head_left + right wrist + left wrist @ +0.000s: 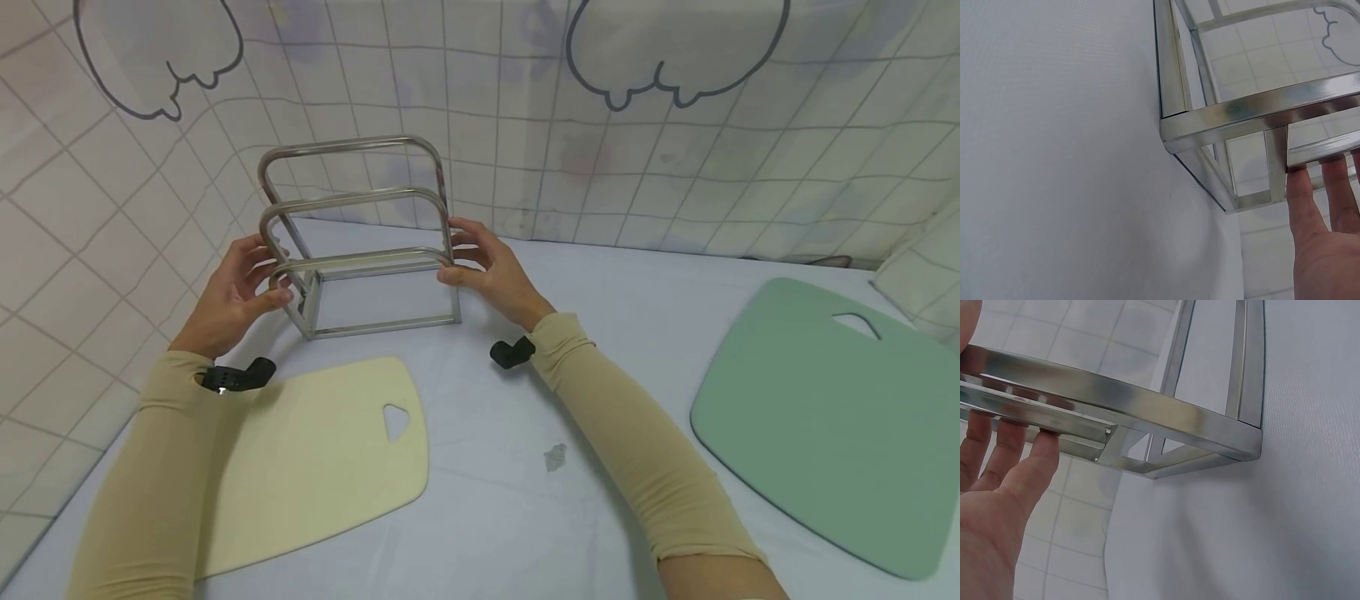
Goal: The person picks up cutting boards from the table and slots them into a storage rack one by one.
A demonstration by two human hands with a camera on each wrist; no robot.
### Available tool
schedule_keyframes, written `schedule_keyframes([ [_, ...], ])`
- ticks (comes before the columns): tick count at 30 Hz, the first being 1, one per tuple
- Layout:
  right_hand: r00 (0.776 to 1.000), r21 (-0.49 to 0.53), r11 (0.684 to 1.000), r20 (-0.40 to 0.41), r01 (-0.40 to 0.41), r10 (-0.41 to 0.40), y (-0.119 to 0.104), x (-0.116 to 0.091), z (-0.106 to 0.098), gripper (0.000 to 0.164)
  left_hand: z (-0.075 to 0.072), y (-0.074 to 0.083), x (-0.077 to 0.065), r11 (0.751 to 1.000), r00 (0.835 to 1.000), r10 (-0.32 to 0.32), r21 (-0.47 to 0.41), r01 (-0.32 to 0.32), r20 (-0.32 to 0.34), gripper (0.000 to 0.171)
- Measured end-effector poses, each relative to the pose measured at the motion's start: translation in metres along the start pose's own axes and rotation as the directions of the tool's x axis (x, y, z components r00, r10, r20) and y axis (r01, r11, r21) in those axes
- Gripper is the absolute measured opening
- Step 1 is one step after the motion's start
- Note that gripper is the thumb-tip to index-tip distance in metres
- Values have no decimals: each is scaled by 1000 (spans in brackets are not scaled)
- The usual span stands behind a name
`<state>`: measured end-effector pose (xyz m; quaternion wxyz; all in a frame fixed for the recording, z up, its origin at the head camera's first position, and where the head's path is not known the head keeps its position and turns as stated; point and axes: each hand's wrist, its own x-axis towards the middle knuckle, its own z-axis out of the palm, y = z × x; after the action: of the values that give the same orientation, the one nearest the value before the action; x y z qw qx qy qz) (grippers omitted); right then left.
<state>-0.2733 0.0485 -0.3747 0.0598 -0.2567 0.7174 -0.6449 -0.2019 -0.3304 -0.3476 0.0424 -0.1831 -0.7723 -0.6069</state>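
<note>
A silver metal rack point(382, 327) with three upright arched bars stands at the back left of the table. My left hand point(228, 300) grips its left side, thumb at the front bar and fingers behind. On the opposite side my right hand point(495, 271) holds the rack the same way. In the left wrist view, fingertips of the left hand point(988, 531) press against the flat bars of the rack point(1147, 407). The right wrist view has the right hand point(1329, 259) with its fingertips on an inner bar of the rack point(1241, 115); both thumbs are mostly hidden there.
A cream cutting board point(322, 458) lies in front of the rack, partly under the left forearm. Far to the right lies a green cutting board point(825, 425). A tile-patterned sheet point(517, 142) rises behind the rack. A small grey patch point(555, 457) marks the white tabletop.
</note>
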Motion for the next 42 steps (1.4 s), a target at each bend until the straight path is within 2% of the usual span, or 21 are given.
schedule_keyframes([
  [16, 1000, 10, 1000, -1, -3, 3, -2, -5, -4, 72, 7, 1, 3, 1000, 1000, -16, -8, 16, -7, 72],
  [22, 1000, 11, 1000, -3, 7, -7, -1, -6, -6, 72, 9, -1, 4, 999, 1000, 14, -38, -14, -2, 71],
  [28, 1000, 56, 998, -5, 10, -10, -1, -8, -7, 71, 12, -1, 4, 998, 999, 33, -61, -32, 10, 71],
  [35, 1000, 85, 996, -11, 16, -15, -1, -9, -7, 71, 13, -1, 4, 999, 1000, 26, -20, -26, 0, 72],
  [42, 1000, 67, 998, -19, 18, -17, 1, -11, -9, 71, 15, -2, 6, 999, 999, 33, -30, -33, 8, 70],
])
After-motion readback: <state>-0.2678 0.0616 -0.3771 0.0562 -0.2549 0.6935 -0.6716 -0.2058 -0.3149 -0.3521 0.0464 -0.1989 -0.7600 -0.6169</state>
